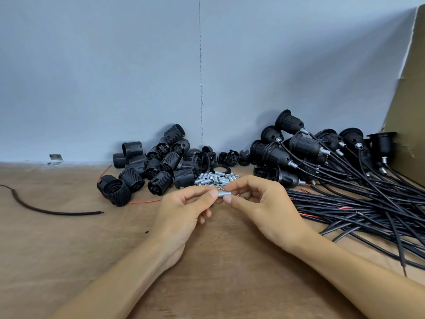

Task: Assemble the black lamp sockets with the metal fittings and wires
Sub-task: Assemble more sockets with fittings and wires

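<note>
**Item in hand:** one short threaded metal fitting [224, 194], held level over the table [69, 249], at six o'clock of the heap of spare fittings [215, 178].

**Left hand** [184, 204]: thumb and forefinger pinched on the fitting's left end.

**Right hand** [261, 200]: thumb and forefinger pinched on its right end, other fingers loosely curled.

**Stock:** loose black sockets [161, 162] at eleven o'clock; finished sockets with wires [322, 153] at two o'clock.

**Step, as judged:** fitting picked, no socket yet joined to it.

**Next move:** it likely called for one hand to let go and fetch a socket, then start the thread straight.
</note>
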A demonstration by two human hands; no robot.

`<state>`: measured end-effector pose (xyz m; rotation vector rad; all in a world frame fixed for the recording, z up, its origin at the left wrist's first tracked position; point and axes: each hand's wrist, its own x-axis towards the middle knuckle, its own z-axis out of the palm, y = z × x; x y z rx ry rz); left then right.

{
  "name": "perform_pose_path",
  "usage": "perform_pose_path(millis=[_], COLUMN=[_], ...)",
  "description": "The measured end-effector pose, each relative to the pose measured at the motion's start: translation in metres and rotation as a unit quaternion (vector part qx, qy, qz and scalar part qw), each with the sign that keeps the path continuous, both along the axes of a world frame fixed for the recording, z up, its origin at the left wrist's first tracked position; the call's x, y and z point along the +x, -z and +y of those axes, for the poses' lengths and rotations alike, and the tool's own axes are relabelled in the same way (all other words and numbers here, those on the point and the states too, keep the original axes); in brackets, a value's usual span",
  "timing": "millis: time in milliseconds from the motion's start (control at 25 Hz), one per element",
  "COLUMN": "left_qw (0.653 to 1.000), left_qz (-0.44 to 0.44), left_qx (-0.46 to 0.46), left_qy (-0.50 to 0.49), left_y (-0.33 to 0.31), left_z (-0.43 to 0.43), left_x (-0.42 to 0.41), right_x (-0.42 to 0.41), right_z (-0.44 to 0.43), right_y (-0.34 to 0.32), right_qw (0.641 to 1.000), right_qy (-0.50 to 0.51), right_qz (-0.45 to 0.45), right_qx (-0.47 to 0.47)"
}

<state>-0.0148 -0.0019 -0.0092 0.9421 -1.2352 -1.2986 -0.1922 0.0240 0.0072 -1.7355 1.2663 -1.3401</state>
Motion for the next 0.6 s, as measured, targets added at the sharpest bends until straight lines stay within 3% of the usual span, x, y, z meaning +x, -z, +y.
perform_pose_path(millis=[360, 600], left_qw=[1.0, 1.0], left_qz=[0.0, -0.014], left_qx=[0.0, 0.01], left_qy=[0.007, 0.014], left_y=[-0.0005, -0.0011], left_z=[0.0002, -0.0011], left_x=[0.0015, 0.0012], right_x=[-0.0014, 0.0019], right_z=[-0.0013, 0.0024], right_y=[0.002, -0.0006], right_qw=[0.998, 0.989], right_qy=[0.01, 0.041], right_qz=[0.051, 0.106], right_qx=[-0.019, -0.09])
